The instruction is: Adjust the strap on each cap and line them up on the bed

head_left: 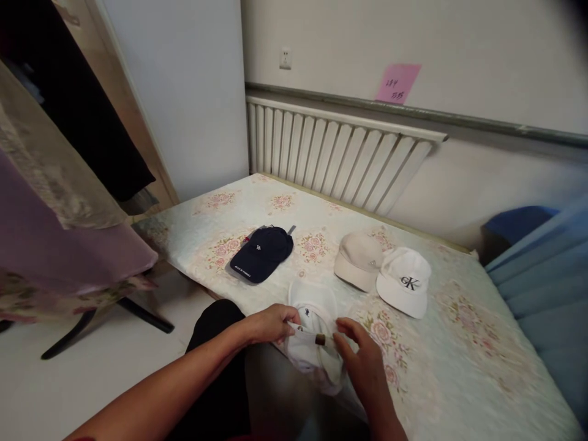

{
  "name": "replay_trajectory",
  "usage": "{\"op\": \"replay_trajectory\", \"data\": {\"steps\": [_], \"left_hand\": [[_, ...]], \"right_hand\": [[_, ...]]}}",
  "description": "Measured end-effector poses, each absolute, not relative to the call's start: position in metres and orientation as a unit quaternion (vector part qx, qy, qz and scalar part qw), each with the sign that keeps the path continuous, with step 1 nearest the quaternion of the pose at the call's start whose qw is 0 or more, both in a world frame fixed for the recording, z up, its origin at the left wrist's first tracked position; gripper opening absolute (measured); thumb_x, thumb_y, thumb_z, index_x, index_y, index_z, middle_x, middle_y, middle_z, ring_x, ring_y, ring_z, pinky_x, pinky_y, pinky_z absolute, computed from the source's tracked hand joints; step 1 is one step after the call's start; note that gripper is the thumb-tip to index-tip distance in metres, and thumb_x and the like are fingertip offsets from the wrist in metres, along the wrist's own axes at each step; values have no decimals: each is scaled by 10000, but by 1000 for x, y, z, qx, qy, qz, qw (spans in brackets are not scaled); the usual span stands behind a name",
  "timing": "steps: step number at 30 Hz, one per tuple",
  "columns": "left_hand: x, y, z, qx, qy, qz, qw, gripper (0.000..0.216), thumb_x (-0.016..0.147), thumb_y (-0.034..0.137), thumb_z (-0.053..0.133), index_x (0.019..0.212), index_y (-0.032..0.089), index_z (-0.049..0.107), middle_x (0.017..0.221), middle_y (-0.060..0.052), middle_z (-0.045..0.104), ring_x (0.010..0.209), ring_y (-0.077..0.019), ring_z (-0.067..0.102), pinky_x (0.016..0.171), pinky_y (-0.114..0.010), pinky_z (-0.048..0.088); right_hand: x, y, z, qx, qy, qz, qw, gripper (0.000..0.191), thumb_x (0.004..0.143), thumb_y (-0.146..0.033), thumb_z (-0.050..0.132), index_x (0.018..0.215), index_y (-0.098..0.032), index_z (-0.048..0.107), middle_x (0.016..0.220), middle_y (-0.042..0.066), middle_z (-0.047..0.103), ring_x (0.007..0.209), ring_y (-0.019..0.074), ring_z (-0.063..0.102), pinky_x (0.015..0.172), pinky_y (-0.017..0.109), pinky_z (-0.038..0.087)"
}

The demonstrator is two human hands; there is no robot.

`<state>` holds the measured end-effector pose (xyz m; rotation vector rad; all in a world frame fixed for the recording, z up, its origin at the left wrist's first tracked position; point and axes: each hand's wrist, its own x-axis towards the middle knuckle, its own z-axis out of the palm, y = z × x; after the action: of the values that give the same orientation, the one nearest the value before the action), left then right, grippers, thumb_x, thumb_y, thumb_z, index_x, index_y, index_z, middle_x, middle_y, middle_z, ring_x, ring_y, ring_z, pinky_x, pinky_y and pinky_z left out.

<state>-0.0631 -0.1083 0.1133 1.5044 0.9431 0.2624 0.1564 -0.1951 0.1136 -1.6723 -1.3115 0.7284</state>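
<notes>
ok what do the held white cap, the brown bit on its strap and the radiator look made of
The held white cap: matte woven fabric, probably cotton, going by its soft, slumping crown.
The brown bit: maybe leather or metal; too small to tell.
The radiator: likely painted metal, judging by its rigid, evenly pale upright columns.

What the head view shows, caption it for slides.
Left hand holds a white cap's strap, right hand alongside; navy cap, beige cap, second white cap beyond.

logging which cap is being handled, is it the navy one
No, the navy cap lies apart on the floral cover, while the left hand pinches the strap of a white cap.
</notes>
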Motion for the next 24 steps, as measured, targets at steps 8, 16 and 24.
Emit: {"op": "replay_trajectory", "data": {"steps": [8,16,24], "left_hand": [[-63,-110,111,710,404,91,570,207,628,181,474,812,179,570,611,51,480,503,-106,445,504,-218,328],[-69,-114,132,879,310,99,348,150,705,201,600,851,204,636,893,-27,593,880,-186,518,795,-270,362],[-59,-119,144,904,250,59,342,83,741,257,624,747,205,560,717,4,547,769,-168,492,693,-255,332]], "right_hand": [[201,-260,42,-719,-284,387,503,471,570,-548,736,879,-199,672,830,64,729,814,280,669,799,413,507],[145,-293,2,-593,-142,594,525,582,455,-587,815,857,-184,693,741,84,725,645,223,679,577,315,491],[127,-279,35,-507,-140,630,571,564,593,-620,728,1040,-279,681,1108,92,691,950,283,665,775,394,504]]}}
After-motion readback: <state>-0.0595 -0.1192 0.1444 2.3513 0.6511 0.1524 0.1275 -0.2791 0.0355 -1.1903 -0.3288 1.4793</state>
